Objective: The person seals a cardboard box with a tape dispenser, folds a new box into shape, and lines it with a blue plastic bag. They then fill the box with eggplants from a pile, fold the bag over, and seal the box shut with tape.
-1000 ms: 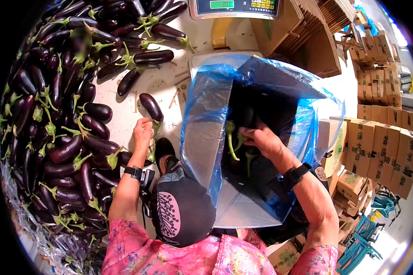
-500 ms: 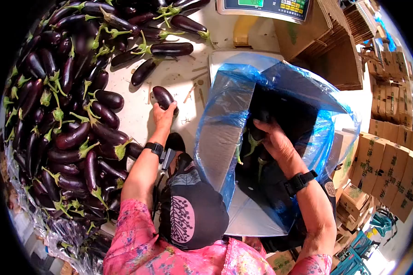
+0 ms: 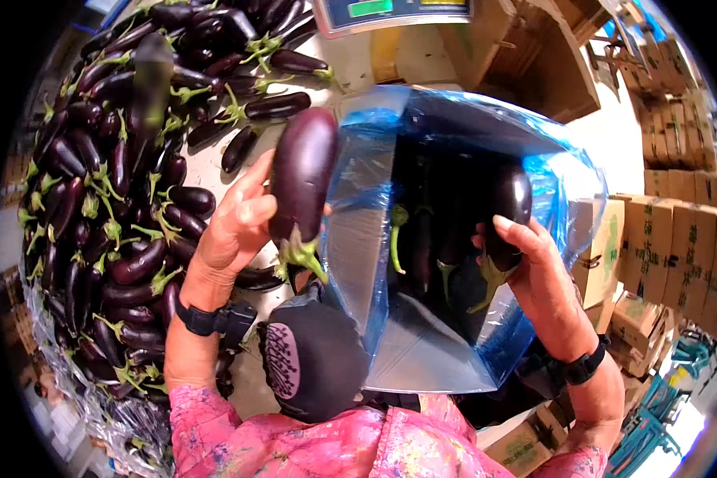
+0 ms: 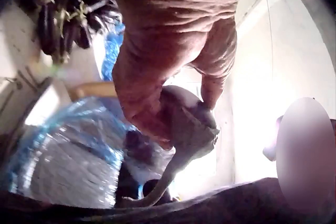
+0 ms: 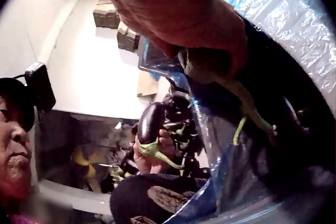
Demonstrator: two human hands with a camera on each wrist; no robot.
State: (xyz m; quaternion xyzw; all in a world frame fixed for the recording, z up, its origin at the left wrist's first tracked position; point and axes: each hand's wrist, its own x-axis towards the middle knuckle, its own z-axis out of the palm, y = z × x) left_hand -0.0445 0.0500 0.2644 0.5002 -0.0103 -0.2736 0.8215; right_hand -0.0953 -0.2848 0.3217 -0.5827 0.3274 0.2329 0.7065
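Raised left of the box, the left hand (image 3: 235, 219) grips a large glossy eggplant (image 3: 304, 171), its green stem pointing down. The left wrist view shows the fingers of the left hand (image 4: 173, 61) around its calyx end (image 4: 191, 129). Over the right part of the box, the right hand (image 3: 530, 251) holds another eggplant (image 3: 512, 199) near its calyx, thumb on top. The box is lined with blue plastic film (image 3: 358, 151); several eggplants lie in its dark inside, with green stems (image 3: 396, 239) showing. In the right wrist view the left hand's eggplant (image 5: 152, 121) stands upright.
A large heap of eggplants (image 3: 135, 263) covers the left side. One loose eggplant (image 3: 238, 149) lies on the pale surface by it. A scale display (image 3: 390, 9) stands beyond the box, flat cardboard (image 3: 526, 60) behind it, and stacked cartons (image 3: 653, 239) at the right.
The left hand has lifted the eggplant off the pale surface and raised it beside the box. The right hand has moved right and up, bringing an eggplant into clearer view.
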